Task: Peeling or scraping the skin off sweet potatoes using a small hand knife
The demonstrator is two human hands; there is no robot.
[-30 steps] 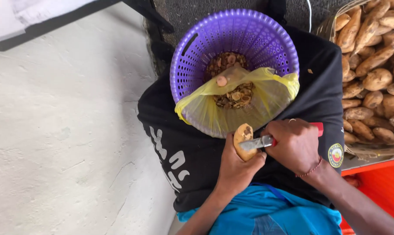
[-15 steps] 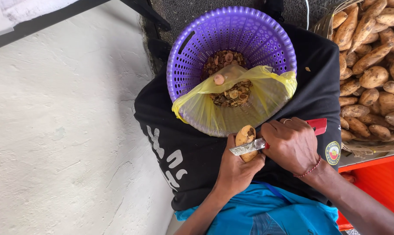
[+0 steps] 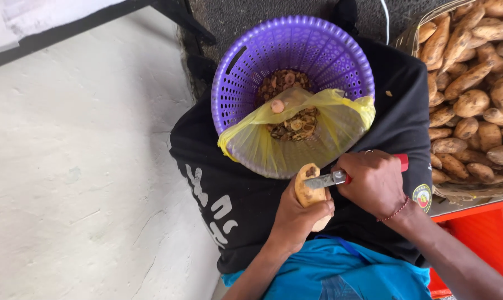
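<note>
My left hand (image 3: 296, 214) grips a small, partly peeled yellow-brown tuber (image 3: 308, 191) upright over my lap. My right hand (image 3: 373, 180) is closed on a red-handled knife (image 3: 340, 178), and its metal blade lies across the upper part of the tuber. Just beyond the hands stands a purple perforated basket (image 3: 246, 66), with a yellow plastic bag (image 3: 340, 119) draped over its near rim. Brown peelings (image 3: 287, 105) lie inside the basket and on the bag.
A black cloth (image 3: 223, 194) covers my lap over blue clothing (image 3: 340, 272). At the right, a woven basket (image 3: 468, 189) holds several unpeeled brown tubers (image 3: 473, 100). A red crate (image 3: 479, 239) sits at the lower right. Pale concrete floor (image 3: 79, 166) lies to the left.
The blade has slid along the tuber between frames while both hands stay close together above the lap. The basket and bag have not moved.
</note>
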